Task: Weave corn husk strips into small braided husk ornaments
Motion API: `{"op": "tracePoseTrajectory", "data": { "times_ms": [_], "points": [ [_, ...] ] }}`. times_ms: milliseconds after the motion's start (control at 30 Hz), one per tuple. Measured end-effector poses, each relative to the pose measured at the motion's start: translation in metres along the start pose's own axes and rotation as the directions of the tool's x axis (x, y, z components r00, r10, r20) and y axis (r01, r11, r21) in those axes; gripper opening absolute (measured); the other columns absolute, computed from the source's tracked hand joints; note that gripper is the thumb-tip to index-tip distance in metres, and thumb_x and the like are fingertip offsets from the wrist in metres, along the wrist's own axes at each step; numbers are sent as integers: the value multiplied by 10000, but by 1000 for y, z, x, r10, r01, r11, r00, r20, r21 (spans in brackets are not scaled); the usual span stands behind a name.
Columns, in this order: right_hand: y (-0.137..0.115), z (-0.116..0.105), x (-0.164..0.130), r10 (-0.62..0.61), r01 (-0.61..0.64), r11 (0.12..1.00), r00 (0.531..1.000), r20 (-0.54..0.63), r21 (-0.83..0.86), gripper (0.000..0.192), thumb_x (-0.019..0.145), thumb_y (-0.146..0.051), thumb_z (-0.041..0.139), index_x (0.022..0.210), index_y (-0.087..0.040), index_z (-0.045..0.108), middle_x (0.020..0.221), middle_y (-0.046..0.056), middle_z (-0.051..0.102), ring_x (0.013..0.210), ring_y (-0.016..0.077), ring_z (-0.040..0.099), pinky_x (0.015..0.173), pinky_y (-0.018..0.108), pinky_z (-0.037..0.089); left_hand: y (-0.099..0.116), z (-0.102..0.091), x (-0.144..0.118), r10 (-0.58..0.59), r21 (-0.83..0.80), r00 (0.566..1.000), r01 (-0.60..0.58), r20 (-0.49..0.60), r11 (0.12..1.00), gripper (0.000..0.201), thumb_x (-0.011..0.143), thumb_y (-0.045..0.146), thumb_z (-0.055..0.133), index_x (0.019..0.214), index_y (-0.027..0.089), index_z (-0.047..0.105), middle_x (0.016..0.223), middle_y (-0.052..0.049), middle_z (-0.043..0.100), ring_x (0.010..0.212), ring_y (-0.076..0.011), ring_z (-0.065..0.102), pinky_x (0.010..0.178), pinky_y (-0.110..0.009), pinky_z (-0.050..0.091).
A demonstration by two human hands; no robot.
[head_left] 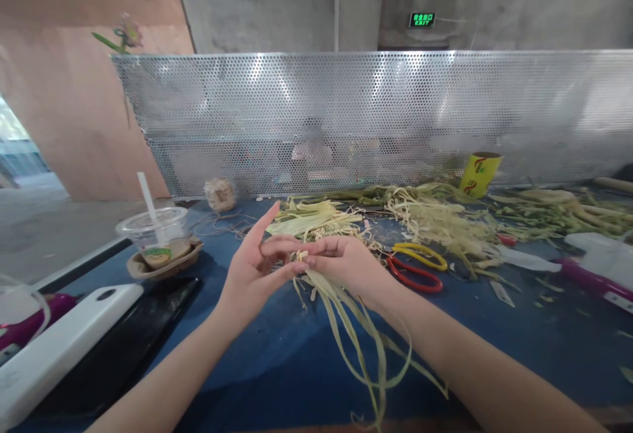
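My left hand and my right hand meet above the middle of the blue table. Both pinch a small pale knot or plait of corn husk strips between thumb and fingers. The left index finger sticks up, away from the pinch. Long narrow ends of the strips hang below my right hand toward the table's front edge. My fingers partly cover the pinched part. Just right of my right hand lie scissors with one yellow and one red handle; their blades are hidden. Behind my hands rest pale green husks.
Shredded husks spread across the back right, near a yellow tube. Purple-handled tools lie at both sides. On the left are a plastic cup with a straw, a white slab and a twine ball. A perforated metal screen stands behind.
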State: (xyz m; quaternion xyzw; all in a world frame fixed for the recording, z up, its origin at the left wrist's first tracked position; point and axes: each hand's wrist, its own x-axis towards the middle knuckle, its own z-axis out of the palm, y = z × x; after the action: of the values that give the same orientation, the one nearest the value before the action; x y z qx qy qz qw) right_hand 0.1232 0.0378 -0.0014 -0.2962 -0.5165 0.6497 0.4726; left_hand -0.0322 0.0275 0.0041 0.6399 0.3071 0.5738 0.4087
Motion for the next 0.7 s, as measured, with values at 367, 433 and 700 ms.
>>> {"op": "tracePoseTrajectory", "data": {
  "times_ms": [367, 433, 700],
  "points": [
    [3, -6, 3, 36, -37, 999, 992, 125, 4, 262, 585, -312, 772, 800, -173, 719, 639, -22, 636, 531, 51, 518, 555, 207, 383, -1, -3, 0, -48, 51, 999, 49, -17, 997, 825, 693, 230, 705, 1384, 153, 261, 698, -5, 733, 902, -138, 594, 817, -249, 469],
    [3, -6, 4, 56, -49, 998, 984, 171, -49, 252, 583, -307, 773, 781, -162, 713, 606, -32, 607, 489, 42, 494, 506, 197, 360, -2, -1, 0, -51, 85, 999, 52, -8, 995, 834, 696, 247, 701, 1387, 134, 247, 704, -19, 732, 940, -158, 591, 821, -269, 472],
    [3, -8, 7, -113, 119, 989, 991, 72, -84, 207, 609, -349, 751, 623, -150, 694, 509, -42, 560, 441, 38, 459, 472, 191, 363, -6, 7, -2, -207, -114, 978, 207, 7, 972, 841, 714, 379, 667, 1390, 213, 195, 1246, -131, 566, 1022, -228, 602, 833, -346, 490]
  ]
}}
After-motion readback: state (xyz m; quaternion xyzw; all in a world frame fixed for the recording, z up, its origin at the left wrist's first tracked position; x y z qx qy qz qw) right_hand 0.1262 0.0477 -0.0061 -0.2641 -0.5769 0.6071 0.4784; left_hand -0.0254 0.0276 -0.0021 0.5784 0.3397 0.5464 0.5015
